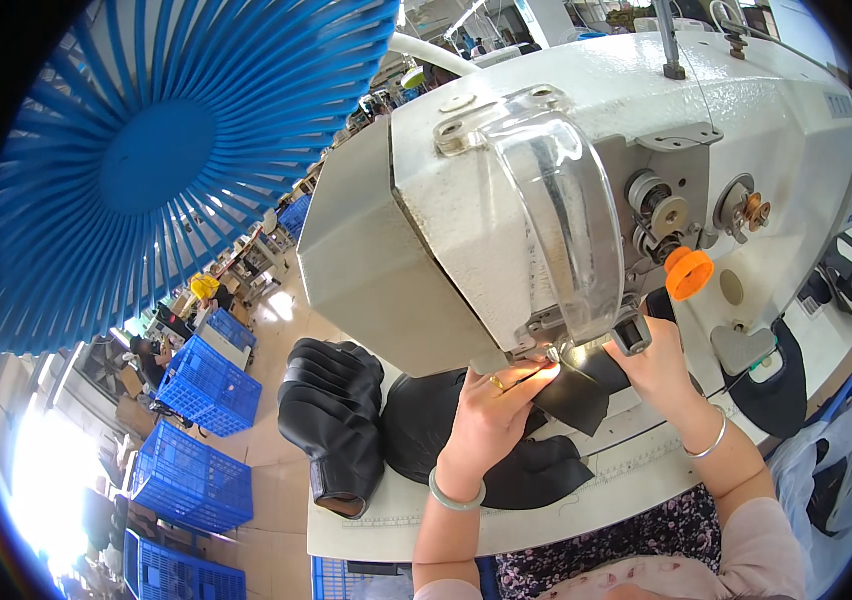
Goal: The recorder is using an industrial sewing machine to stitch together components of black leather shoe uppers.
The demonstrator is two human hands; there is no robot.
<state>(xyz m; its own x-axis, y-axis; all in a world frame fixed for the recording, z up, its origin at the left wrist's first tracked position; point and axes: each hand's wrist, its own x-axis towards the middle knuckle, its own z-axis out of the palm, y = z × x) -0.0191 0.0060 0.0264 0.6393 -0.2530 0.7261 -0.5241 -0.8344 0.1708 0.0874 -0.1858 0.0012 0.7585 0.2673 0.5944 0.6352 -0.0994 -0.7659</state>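
A black leather-like piece (574, 398) lies under the needle area of a white sewing machine (491, 240). My left hand (491, 415), with a ring and a pale bangle, is closed on the piece's left side, fingertips close by the lit presser foot (554, 353). On the other side my right hand (661, 375) grips the same piece near its right edge; the machine head partly hides those fingers. More black material (426, 420) spreads beneath and beside my left hand. A stack of black curved pieces (331, 420) rests at the table's left edge.
A large blue fan (156, 155) fills the upper left. An orange knob (688, 273) juts from the machine. Black pieces (771, 385) lie right on the white table (386, 535). Blue crates (191, 480) stand on the floor at left; a plastic bag (841, 490) hangs at right.
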